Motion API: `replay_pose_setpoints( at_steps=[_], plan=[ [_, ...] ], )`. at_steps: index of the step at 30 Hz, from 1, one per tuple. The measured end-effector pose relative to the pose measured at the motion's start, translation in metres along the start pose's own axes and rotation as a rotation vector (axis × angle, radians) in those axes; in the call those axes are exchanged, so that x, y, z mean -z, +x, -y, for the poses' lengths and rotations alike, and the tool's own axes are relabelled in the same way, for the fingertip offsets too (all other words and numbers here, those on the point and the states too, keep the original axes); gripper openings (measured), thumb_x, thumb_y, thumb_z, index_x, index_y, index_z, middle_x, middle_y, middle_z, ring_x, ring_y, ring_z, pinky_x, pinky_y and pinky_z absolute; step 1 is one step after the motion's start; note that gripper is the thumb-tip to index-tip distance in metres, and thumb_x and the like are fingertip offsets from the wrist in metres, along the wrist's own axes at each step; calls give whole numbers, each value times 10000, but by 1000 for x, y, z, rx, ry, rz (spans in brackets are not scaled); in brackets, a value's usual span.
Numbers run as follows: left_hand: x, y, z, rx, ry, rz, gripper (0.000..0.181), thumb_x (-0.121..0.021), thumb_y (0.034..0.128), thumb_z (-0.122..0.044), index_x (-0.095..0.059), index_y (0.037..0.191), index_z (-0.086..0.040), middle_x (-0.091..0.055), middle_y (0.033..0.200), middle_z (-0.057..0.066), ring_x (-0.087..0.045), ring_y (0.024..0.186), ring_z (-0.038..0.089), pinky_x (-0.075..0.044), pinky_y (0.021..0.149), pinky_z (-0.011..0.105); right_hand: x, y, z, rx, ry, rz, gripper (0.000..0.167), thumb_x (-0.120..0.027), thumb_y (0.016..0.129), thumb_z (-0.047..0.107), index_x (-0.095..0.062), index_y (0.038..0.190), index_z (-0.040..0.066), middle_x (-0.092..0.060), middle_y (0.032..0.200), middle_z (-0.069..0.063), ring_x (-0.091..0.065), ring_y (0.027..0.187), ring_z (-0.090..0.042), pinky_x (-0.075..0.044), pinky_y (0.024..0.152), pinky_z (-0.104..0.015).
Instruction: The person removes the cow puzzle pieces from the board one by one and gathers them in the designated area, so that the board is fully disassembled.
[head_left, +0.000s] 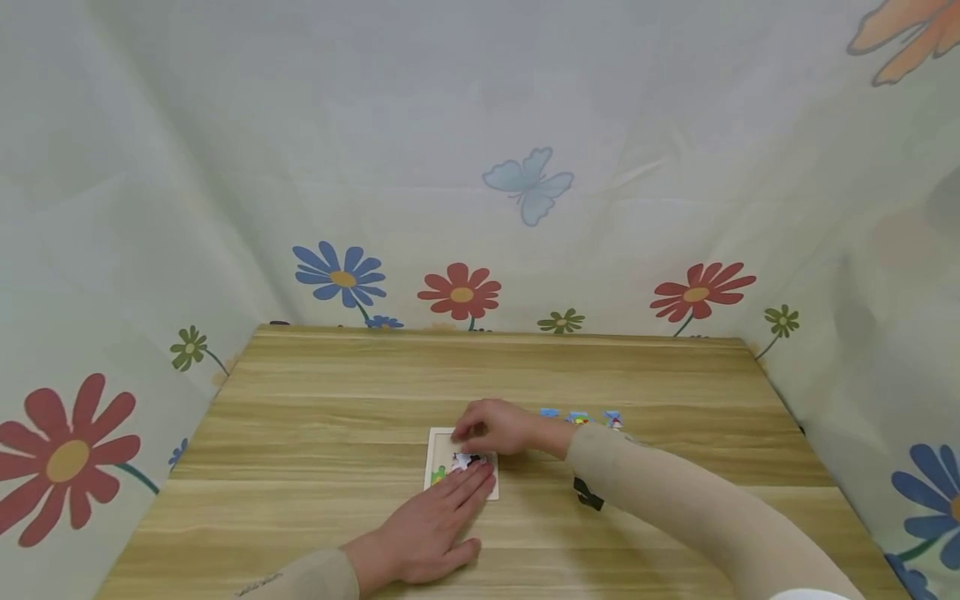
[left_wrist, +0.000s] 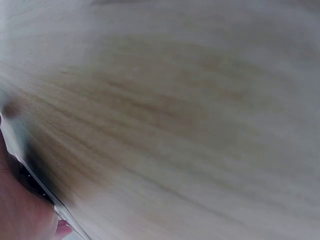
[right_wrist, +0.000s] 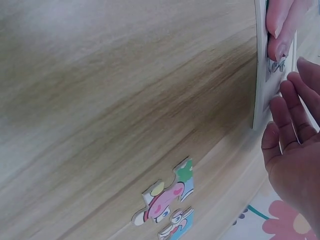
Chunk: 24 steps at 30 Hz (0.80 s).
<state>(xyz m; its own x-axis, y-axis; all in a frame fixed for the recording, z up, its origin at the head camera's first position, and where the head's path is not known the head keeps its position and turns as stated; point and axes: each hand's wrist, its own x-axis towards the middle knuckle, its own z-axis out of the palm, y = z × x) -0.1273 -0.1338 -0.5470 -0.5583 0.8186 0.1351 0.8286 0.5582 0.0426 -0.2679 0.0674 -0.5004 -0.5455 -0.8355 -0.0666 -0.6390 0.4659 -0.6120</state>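
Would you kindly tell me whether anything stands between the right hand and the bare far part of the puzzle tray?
Nothing visible does: the right hand is at the far side of the puzzle tray; the left hand covers part of the near side.

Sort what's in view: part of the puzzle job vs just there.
In the job:
- puzzle tray
- pieces in the tray
- loose pieces on the table to its right

Apparently just there:
- black object by the right sleeve, too unclear to identify
- flowered backdrop
- table, work surface only
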Motion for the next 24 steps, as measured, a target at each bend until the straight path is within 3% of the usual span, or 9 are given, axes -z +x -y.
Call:
replay_pose_setpoints(
  at_steps=[7,11,19,24],
  plan=[
    [-1,1,1,-1,1,-11,729,-431,1117,-450,-302,1641,40,-287,1713,212,-283,1587,320,-326,1250,445,1,-1,3,11,10,39,164,-724,1018,130,-813,1151,96,-716,1066,17,-623,978,-74,-533,911,-218],
    [3,2,-1,9,5,16,726,-438,1114,-443,-310,1638,42,-282,1715,211,-282,1588,317,-330,1253,437,1,0,2,9,31,52,159,-712,1024,123,-820,1139,97,-723,1052,46,-618,975,-41,-534,915,-212],
    [1,3,0,9,14,18,745,-470,1098,-447,-310,1639,38,-282,1714,215,-272,1591,324,-326,1256,439,0,-2,0,-97,105,48,174,-712,1030,164,-814,1163,122,-750,1064,73,-641,972,-14,-533,945,-224],
    [3,3,-1,6,16,15,737,-483,1095,-433,-323,1631,48,-290,1710,219,-282,1586,327,-338,1249,448,0,-1,-1,-97,101,42,181,-713,1028,161,-812,1171,110,-751,1069,62,-640,971,-20,-537,940,-227]
  ],
)
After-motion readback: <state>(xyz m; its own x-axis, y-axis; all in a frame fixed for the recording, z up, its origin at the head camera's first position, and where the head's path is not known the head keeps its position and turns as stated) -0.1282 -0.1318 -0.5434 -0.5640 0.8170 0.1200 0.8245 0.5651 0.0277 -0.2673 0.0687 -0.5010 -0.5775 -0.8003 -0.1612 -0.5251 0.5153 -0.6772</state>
